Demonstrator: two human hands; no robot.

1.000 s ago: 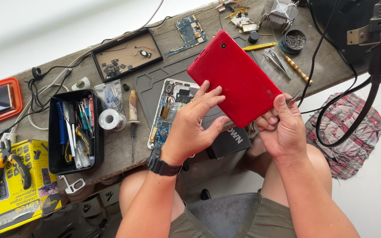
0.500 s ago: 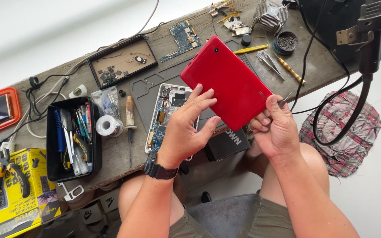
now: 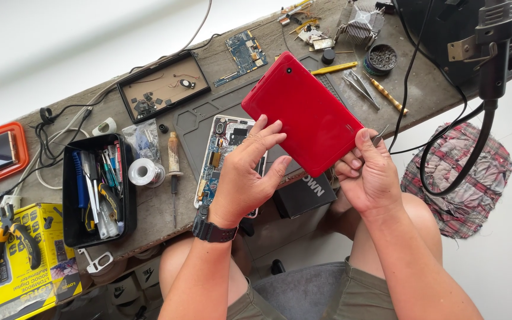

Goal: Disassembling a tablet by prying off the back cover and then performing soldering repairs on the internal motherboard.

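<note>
A red tablet [image 3: 302, 111] is held back side up, tilted above the workbench. My left hand [image 3: 249, 172], with a dark watch on its wrist, supports the tablet's lower left edge with spread fingers. My right hand [image 3: 371, 175] grips the lower right corner and pinches a small metal tool [image 3: 379, 137] against that edge. Under my left hand, an opened phone [image 3: 220, 155] with exposed circuitry lies on a grey work mat [image 3: 192, 127].
A black tool tray [image 3: 97, 189], solder roll [image 3: 143, 173], small screwdriver [image 3: 174, 166] and parts tray [image 3: 162, 86] lie left. A circuit board [image 3: 243, 52], tweezers [image 3: 360, 87] and heat sink [image 3: 361, 22] sit behind. A yellow box with pliers [image 3: 19, 255] is at far left; a black cable [image 3: 445, 160] hangs right.
The tablet and both hands have stayed together in much the same grip; the view has shifted slightly, and the tablet sits a little higher over the bench.
</note>
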